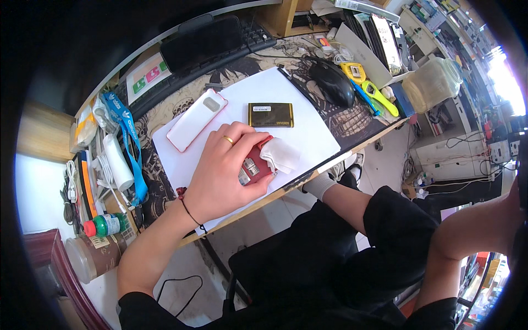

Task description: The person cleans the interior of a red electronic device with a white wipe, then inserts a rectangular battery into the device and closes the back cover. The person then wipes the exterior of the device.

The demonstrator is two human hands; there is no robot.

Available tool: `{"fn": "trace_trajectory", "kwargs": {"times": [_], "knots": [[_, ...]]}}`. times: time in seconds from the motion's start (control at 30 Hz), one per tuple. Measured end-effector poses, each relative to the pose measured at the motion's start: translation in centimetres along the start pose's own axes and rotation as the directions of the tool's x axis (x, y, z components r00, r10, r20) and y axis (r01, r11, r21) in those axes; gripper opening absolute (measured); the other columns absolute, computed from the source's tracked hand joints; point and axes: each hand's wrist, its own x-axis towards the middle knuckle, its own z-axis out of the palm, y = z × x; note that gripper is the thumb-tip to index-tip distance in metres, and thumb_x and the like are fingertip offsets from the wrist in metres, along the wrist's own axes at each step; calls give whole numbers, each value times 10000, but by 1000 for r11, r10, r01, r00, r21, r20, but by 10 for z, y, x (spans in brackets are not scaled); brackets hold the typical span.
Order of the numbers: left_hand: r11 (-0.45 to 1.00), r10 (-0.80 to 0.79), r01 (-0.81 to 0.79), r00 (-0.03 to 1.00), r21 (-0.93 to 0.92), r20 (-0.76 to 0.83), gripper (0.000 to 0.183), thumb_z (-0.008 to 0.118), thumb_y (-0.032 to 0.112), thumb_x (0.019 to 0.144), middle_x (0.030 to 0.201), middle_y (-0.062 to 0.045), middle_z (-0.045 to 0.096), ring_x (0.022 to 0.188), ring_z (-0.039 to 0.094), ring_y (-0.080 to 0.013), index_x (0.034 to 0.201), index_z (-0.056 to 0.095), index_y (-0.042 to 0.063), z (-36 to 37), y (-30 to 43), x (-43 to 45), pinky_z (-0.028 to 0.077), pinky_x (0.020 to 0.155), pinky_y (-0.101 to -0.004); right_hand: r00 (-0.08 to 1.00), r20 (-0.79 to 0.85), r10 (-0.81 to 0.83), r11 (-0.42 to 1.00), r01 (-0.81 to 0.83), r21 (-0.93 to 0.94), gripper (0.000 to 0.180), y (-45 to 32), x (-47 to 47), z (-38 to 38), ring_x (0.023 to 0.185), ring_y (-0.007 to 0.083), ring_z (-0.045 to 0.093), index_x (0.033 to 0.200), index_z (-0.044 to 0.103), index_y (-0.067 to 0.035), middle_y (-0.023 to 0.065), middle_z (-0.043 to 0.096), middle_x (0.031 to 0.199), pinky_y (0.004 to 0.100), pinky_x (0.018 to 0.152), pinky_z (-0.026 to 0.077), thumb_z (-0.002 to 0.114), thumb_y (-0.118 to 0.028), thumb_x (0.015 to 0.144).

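My left hand (231,165) grips a dark red device (258,165) with a label on it, over the near part of a white sheet (239,99). A crumpled white tissue (282,156) covers the device's right end. Beyond it lies a black battery pack (270,114) with a gold edge. A clear phone case with a red rim (197,120) lies slantwise to the left. My right hand is out of view; the right forearm (478,227) is raised at the right edge. What lies under my left palm is hidden.
A black computer mouse (332,82), yellow-green tool (379,98) and box of phone parts (371,53) stand right of the sheet. A keyboard (258,37) runs behind. At left are a blue lanyard (130,132), cables and a green bottle (108,225). A wooden desk edge (288,187) is in front.
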Motion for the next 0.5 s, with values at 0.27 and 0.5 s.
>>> {"fn": "trace_trajectory", "kwargs": {"times": [0.27,0.5], "knots": [[1000,-17,17,1000,2,-5,649,940,210,838,1362,-122,645,1224,638,-334,1421,714,34,1,-2,-3,530,1091,-430,996,9,93,995,-93,24,403,-14,-26,1,1122,381,736,1260,759,14,186,721,1236,486,958,599,860,-64,878],[1000,-6,6,1000,-2,-4,641,936,219,844,1348,-125,643,1231,635,-336,1415,718,28,-1,-2,-1,521,1100,-435,989,8,146,989,-146,20,467,-18,-39,-1,1184,391,727,1300,747,25,201,711,1302,498,1005,592,879,-73,863]]}}
